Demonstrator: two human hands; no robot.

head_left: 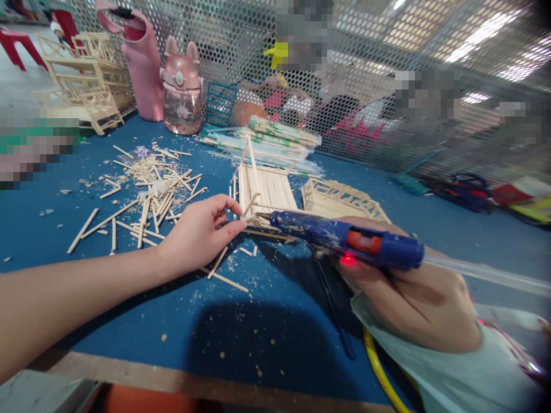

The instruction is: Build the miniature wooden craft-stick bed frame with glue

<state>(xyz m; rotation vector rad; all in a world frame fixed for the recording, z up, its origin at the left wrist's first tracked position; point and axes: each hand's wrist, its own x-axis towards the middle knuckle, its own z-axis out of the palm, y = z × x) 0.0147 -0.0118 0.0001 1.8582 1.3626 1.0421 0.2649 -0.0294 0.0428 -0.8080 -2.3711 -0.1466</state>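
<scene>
My right hand (413, 298) is wrapped round a blue hot glue gun (310, 226), whose red light glows near the fingers. Its nozzle points left and reaches the near corner of a small model made of wooden sticks (269, 186). At that same corner, the thumb and index finger of my left hand (202, 229) pinch a short wooden stick (250, 205), which leans upward. The model has a slatted floor and a tall, slanted frame at its far left side. Whether the nozzle touches the wood, I cannot tell.
Loose stick pieces (159, 195) and shavings lie left. Behind stand a pink bottle (144, 69), a rabbit-eared bottle (183, 97), a larger wooden model (81, 86) and bagged sticks (275, 143). Another wooden piece (340, 198) lies right, before a perforated metal screen (365, 120).
</scene>
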